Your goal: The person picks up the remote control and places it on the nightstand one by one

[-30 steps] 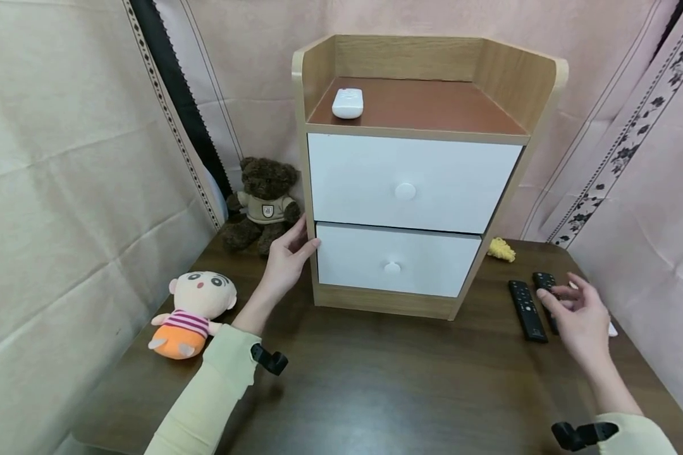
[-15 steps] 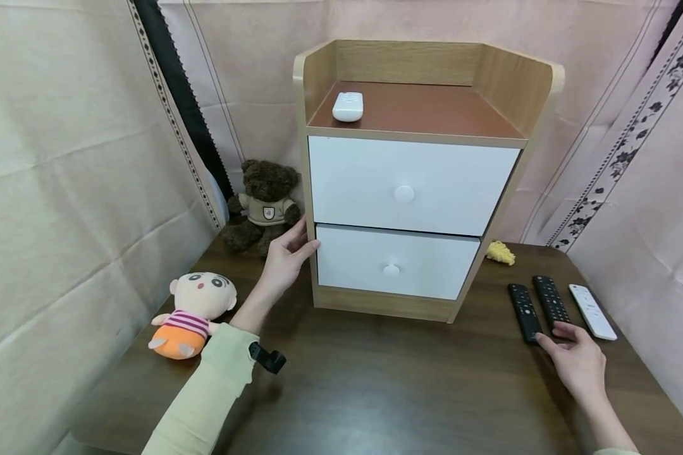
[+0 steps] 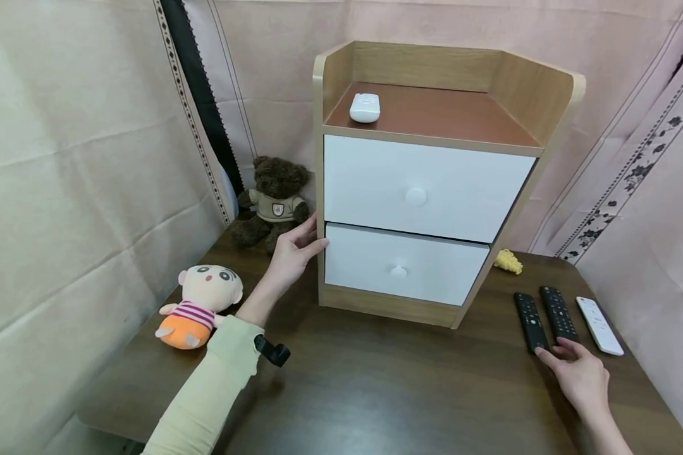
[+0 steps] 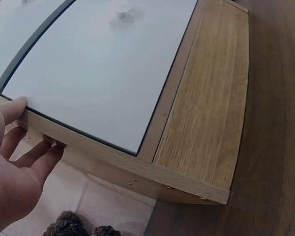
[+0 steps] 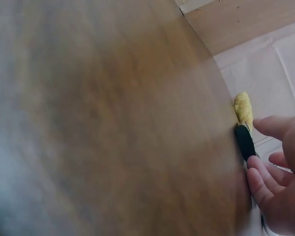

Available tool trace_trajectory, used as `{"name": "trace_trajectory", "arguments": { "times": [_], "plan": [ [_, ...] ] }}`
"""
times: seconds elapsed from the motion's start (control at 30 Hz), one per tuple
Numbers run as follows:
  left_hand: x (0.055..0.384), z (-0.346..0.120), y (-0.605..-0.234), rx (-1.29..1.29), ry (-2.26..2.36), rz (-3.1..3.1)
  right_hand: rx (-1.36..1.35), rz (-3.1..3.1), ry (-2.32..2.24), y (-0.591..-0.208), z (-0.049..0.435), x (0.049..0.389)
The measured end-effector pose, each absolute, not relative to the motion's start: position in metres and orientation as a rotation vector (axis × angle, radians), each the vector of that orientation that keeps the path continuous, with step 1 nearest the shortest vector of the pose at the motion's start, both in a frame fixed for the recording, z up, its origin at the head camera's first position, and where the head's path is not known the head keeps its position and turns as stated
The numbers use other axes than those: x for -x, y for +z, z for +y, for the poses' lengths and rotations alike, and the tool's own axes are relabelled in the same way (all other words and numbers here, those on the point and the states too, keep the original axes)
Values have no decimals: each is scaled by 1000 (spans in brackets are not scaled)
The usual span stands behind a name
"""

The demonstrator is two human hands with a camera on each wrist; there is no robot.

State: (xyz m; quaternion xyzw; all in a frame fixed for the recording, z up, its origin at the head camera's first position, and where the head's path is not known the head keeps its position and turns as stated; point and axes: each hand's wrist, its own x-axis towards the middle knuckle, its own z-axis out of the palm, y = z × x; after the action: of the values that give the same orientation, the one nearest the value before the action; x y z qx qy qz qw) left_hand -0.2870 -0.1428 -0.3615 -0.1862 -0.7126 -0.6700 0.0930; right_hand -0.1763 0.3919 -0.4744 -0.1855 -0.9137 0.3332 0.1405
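A small wooden drawer cabinet [image 3: 398,314] with two white drawer fronts stands on the table. My left hand [image 3: 290,256] grips its left side edge, thumb on the front edge and bent fingers against the outer side panel [image 4: 108,172]. Both drawers look shut. On the right lie a black remote control [image 3: 530,321], a second black remote control [image 3: 558,313] and a white remote control [image 3: 600,325], side by side. My right hand [image 3: 580,376] is at the near ends of the black ones, thumb by the left one and fingertips by the middle one. Contact is unclear.
A white remote-like device [image 3: 365,108] lies on the cabinet's brown top. Left of the cabinet are a brown teddy bear [image 3: 277,196] and a plush doll [image 3: 196,309]. A yellow bundle [image 3: 508,261] lies behind the remotes. Curtains surround the table [image 3: 364,385].
My right hand has come down toward me, from over the middle and white remotes to the near ends of the black ones. My left hand keeps its hold. The head view has shifted slightly.
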Motion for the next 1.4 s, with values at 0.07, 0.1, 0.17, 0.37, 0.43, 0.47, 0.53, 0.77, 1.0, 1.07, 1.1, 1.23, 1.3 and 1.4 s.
{"name": "trace_trajectory", "arguments": {
  "times": [0.07, 0.1, 0.17, 0.37, 0.43, 0.47, 0.53, 0.77, 1.0, 1.07, 1.1, 1.23, 1.3, 1.4],
  "plan": [
    [287, -144, -361, 550, -1989, -2111, 553, -2644, 972, -477, 390, 177],
    [287, -144, -361, 551, -1991, -2108, 558, -2646, 972, -478, 389, 178],
    [287, -144, -360, 556, -1994, -2107, 568, -2644, 962, -479, 386, 178],
    [287, -143, -360, 548, -2001, -2106, 568, -2619, 896, -480, 379, 179],
    [287, -143, -360, 548, -2003, -2102, 570, -2613, 888, -481, 378, 180],
    [287, -143, -360, 549, -2003, -2103, 573, -2612, 887, -482, 378, 181],
    [286, -143, -360, 547, -2009, -2103, 577, -2610, 884, -485, 378, 182],
    [285, -143, -359, 534, -2011, -2113, 604, -2619, 892, -487, 378, 188],
    [285, -142, -358, 537, -2020, -2103, 703, -2675, 918, -486, 376, 189],
    [285, -142, -358, 535, -2015, -2104, 734, -2672, 926, -486, 376, 189],
    [285, -142, -358, 533, -2014, -2105, 747, -2665, 926, -486, 376, 189],
    [285, -142, -358, 527, -2009, -2109, 773, -2646, 921, -485, 375, 191],
    [284, -142, -358, 524, -2012, -2112, 780, -2641, 923, -484, 375, 191],
    [284, -142, -357, 519, -2018, -2118, 790, -2614, 926, -482, 376, 191]
  ]
}}
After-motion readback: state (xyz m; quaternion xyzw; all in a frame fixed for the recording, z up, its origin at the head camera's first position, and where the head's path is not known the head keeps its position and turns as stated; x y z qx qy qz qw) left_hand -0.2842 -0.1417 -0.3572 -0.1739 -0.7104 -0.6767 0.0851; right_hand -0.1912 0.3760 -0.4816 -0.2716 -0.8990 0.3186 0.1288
